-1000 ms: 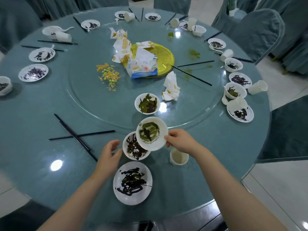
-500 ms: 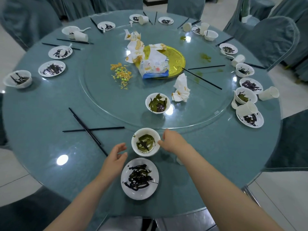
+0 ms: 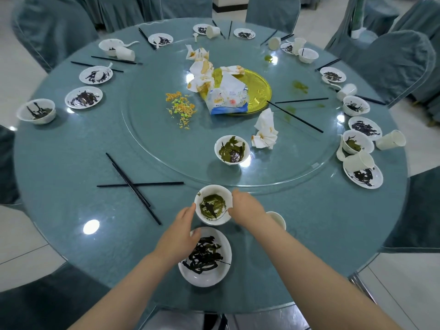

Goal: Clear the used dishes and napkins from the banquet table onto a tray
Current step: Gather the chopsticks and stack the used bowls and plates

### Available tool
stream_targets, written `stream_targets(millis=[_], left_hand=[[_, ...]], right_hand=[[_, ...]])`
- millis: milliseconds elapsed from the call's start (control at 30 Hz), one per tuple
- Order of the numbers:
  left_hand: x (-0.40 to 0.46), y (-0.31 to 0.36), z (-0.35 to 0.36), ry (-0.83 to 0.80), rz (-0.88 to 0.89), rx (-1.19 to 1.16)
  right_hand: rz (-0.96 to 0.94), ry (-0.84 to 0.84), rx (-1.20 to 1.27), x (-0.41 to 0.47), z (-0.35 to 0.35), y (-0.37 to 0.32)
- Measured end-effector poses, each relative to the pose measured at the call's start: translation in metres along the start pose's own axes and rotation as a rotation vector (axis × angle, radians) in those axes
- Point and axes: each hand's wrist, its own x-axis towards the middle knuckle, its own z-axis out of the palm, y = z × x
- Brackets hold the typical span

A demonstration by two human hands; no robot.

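A white bowl [image 3: 213, 206] smeared with green residue stands near the table's front edge, nested in a second bowl that it almost hides. My right hand [image 3: 247, 208] grips its right rim. My left hand [image 3: 181, 232] presses its fingers against the bowl's left wall, with the thumb over the rim of a white plate [image 3: 209, 277] streaked with dark sauce just in front. A white cup [image 3: 277, 219] is partly hidden behind my right wrist.
On the glass turntable [image 3: 147, 148] sit a green-stained bowl [image 3: 232, 150], crumpled napkins [image 3: 265, 133], a gold tray [image 3: 257, 91] holding a tissue pack [image 3: 227, 98], and spilled food [image 3: 181, 108]. Black chopsticks [image 3: 131, 184] lie crossed at left. Used plates, bowls and cups ring the table edge; covered chairs surround it.
My right hand has lowered the green-stained bowl into the dark-stained bowl. My left hand has come up against the bowl's left side. The view has pulled back.
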Motion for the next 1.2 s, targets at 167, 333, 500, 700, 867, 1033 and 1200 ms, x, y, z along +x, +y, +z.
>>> stream_targets(millis=[167,333,500,700,867,1033,1200], left_hand=[[0.002,0.005,-0.006,0.010,0.010,0.194],[0.005,0.002,-0.013,-0.004,0.010,0.147],[0.007,-0.005,-0.018,0.014,-0.036,-0.039],[0.009,-0.010,-0.026,0.010,-0.066,-0.118],[0.010,-0.019,-0.033,0.003,-0.107,-0.154],[0.010,-0.027,-0.036,-0.001,-0.130,-0.174],[0.011,-0.029,-0.038,-0.003,-0.146,-0.203]], right_hand=[[-0.021,0.010,-0.092,0.003,0.002,-0.002],[-0.019,-0.018,-0.040,0.004,-0.008,-0.001],[0.119,0.047,0.234,0.021,-0.022,0.003],[0.365,0.153,1.066,0.058,-0.029,0.003],[0.541,0.182,1.404,0.087,-0.041,0.010],[0.546,0.170,1.416,0.101,-0.046,0.016],[0.513,0.185,1.344,0.106,-0.050,0.020]])
